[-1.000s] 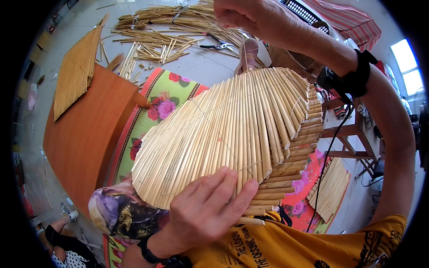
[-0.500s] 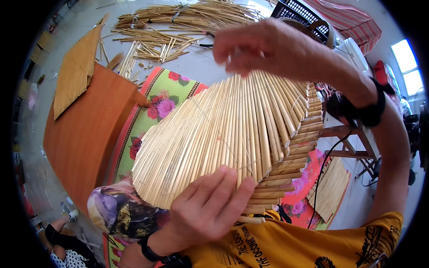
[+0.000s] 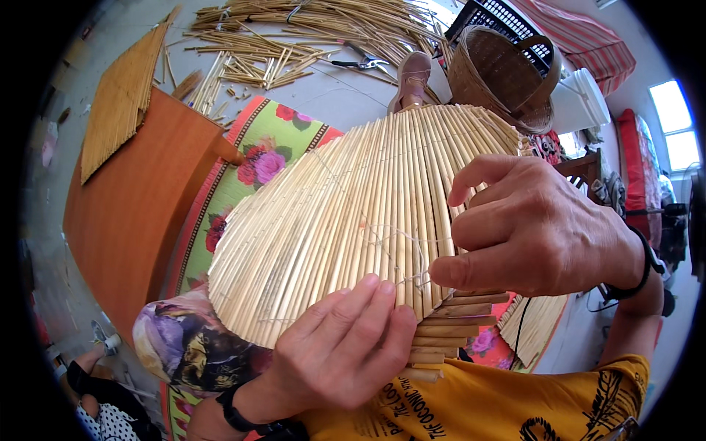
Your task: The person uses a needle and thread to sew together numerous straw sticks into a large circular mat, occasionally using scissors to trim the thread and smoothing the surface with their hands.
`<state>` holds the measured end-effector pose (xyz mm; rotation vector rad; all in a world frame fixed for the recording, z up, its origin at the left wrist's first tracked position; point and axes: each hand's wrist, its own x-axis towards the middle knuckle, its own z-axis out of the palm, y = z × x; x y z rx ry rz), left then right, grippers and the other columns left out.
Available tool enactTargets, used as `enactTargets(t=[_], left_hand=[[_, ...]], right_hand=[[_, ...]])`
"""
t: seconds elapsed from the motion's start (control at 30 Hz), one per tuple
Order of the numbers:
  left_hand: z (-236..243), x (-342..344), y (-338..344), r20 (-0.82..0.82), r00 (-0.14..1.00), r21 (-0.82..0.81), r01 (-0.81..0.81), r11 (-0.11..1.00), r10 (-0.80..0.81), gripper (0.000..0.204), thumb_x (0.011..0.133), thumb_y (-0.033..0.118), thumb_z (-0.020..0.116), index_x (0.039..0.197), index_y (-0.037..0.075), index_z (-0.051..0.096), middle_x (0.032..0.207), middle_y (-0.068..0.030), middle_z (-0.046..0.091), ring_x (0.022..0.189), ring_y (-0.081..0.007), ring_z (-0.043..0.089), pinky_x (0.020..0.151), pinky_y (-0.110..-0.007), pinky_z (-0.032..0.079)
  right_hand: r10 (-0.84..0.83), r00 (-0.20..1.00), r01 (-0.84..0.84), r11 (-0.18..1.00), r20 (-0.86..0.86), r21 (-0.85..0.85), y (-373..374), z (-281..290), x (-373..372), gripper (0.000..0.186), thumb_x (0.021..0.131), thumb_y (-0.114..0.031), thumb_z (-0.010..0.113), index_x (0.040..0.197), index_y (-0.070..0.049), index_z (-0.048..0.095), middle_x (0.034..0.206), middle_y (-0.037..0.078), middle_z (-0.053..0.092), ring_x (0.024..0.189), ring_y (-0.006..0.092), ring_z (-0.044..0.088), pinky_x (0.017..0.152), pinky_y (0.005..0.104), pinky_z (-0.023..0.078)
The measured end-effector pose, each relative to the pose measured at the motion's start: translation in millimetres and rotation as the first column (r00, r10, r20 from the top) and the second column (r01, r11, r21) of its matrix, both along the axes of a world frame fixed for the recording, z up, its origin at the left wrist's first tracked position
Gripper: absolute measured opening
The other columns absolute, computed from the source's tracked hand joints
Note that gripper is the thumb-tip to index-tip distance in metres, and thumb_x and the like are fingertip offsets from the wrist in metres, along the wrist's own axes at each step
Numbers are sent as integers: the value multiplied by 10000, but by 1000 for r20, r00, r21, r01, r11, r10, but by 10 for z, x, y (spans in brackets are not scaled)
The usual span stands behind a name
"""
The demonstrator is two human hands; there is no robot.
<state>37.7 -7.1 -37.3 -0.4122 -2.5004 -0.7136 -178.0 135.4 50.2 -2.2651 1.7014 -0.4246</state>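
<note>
At the far left, a person in a polka-dot garment (image 3: 107,417) shows in part at the lower rim. Above, a finished reed sheet (image 3: 121,103) lies on a reddish-brown worktop (image 3: 121,209), its upper end tapering toward the far right. Just right of the worktop, a floral mat (image 3: 243,162) spreads over the floor, with cut reeds (image 3: 268,70) strewn beyond it.

In the middle, over the person's lap, is the large reed panel (image 3: 331,220). Its reeds run lengthwise away from the body, near ends by the left hand, far ends toward a shoe (image 3: 413,77). The long axis of the middle reeds is almost upright in view; those at the left lean right as they go away, so the reeds draw slightly together at the far side. At the near right corner, a row of short reed ends (image 3: 448,331) lies crosswise, pointing right.

The left hand (image 3: 342,353) lies open over the panel's near part, fingers extended, fingertips touching the reeds. A pale thread (image 3: 421,257) loops across the reeds toward the right hand (image 3: 540,228), which is bent with fingers curled just over the panel's right part; whether they pinch the thread, I cannot tell.

Beyond the right hand stand a wicker basket (image 3: 478,70) and a white bucket (image 3: 581,103).
</note>
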Motion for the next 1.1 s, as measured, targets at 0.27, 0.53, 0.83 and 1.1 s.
enactTargets(t=[0.27,0.53,0.83,1.1], left_hand=[[-7,-24,-29,-11,1000,9,-2,1000,2,228,777,61,754,999,39,707,1035,-165,707,921,-309,727,689,-334,606],[-8,-28,-20,-21,1000,27,-3,1000,4,213,774,51,744,982,15,713,1002,-172,718,915,-317,728,689,-343,609],[-17,-24,-23,-18,1000,34,-3,999,4,231,765,55,744,992,21,715,997,-168,720,911,-316,729,699,-346,610],[-11,-36,-39,4,1000,29,9,1000,-9,228,762,72,729,987,39,724,1003,-155,718,924,-307,728,714,-341,608]], right_hand=[[6,1000,-6,1000,21,16,12,-6,15,132,799,-146,748,883,-62,689,601,-38,377,496,133,500,750,371,527],[14,1000,-15,1000,4,27,1,-8,40,135,808,-159,735,876,-62,670,605,-30,383,497,133,506,760,369,531],[5,1000,-5,1000,-16,27,-8,-17,60,137,802,-158,738,871,-58,673,608,-32,401,501,131,517,771,369,534],[33,999,-34,999,11,38,-25,-9,63,159,769,-147,731,860,-31,672,639,-15,425,551,147,546,774,369,533]])
